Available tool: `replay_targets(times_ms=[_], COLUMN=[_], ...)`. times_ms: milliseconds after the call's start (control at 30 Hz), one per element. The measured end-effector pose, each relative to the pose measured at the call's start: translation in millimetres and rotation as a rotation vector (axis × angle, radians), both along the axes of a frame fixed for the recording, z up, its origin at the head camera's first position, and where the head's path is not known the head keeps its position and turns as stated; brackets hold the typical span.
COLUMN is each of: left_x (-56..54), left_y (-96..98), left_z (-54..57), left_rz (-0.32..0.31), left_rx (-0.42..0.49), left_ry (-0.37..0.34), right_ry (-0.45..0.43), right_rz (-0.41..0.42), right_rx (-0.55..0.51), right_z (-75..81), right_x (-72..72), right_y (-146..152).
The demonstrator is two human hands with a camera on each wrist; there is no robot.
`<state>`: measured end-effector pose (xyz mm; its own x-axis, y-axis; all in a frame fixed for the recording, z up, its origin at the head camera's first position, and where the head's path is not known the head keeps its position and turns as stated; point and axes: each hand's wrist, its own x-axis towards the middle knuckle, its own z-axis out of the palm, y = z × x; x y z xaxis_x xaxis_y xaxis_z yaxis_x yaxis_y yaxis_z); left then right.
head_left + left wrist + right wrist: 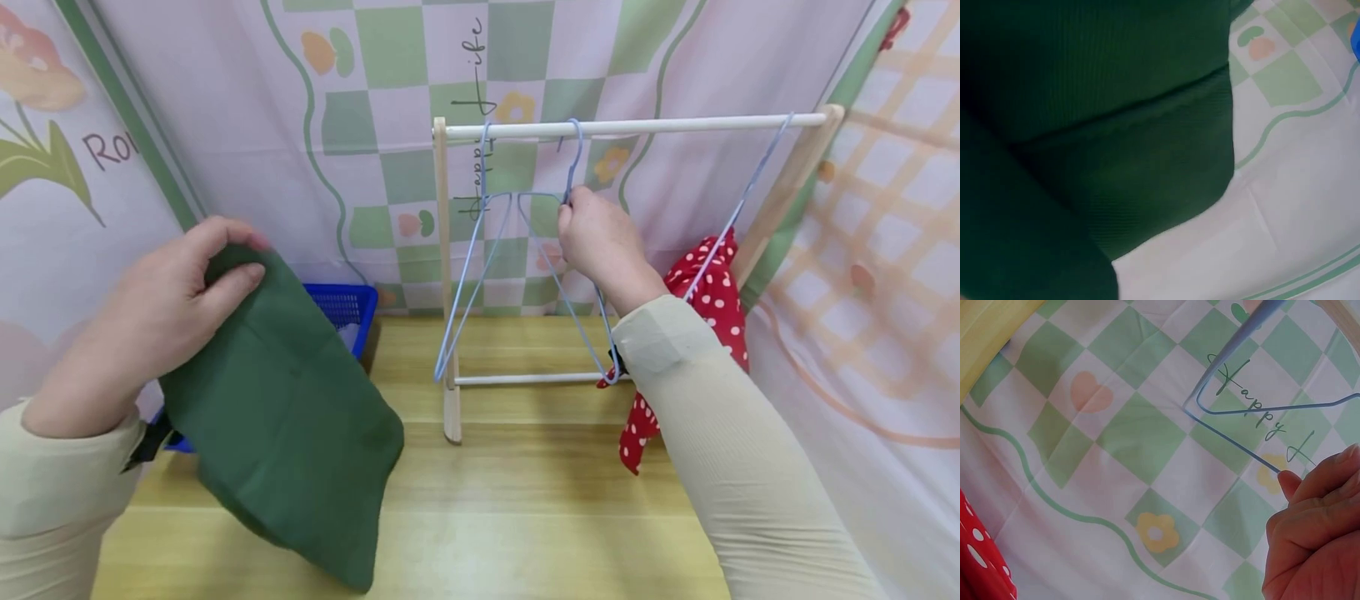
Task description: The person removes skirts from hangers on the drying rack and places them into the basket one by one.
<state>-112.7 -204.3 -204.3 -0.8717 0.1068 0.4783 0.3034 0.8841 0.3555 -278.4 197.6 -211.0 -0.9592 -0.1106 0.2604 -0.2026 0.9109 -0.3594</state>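
A dark green folded cloth [292,417] hangs from my left hand [161,308], which pinches its upper edge between thumb and fingers. The same green cloth [1147,169] fills much of the left wrist view, showing a fold line across it. My right hand [600,237] grips a light blue wire hanger [578,154] just below its hook, with the hook up at the white rail [675,126] of a small rack. In the right wrist view, curled fingers [1319,531] hold the wire of this hanger [1235,439].
A second blue hanger [459,287] hangs at the rack's left end. On the right, another hanger [742,200] carries a red cloth with white dots [712,292]. Behind the green cloth stands a blue basket [367,312]. The wooden table [487,517] meets patterned curtains at the back and sides.
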Motion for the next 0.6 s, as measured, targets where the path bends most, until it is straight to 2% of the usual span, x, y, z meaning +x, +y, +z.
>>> replay_targets(times_ms=[100,233,367,600], left_x=[-0.6,-0.4,-0.3,2.0], left_y=[0.2,0.1,-2.4,-7.3], left_z=[-0.6,-0.1,1.9,10.0], left_rz=[-0.017,0.005,0.023,0.055], left_rx=[0.026,0.057,0.086,0.129], left_ry=[0.032,0.062,0.063,-0.045], right_ry=[0.003,0.000,-0.011,-0.025], right_rz=[0.002,0.002,0.002,0.003], right_rx=[-0.001,-0.003,-0.006,-0.015], right_z=[0.1,0.1,-0.1,0.3], right_x=[0.0,0.3,0.6,0.4], right_y=[0.1,0.6,1.2,2.5])
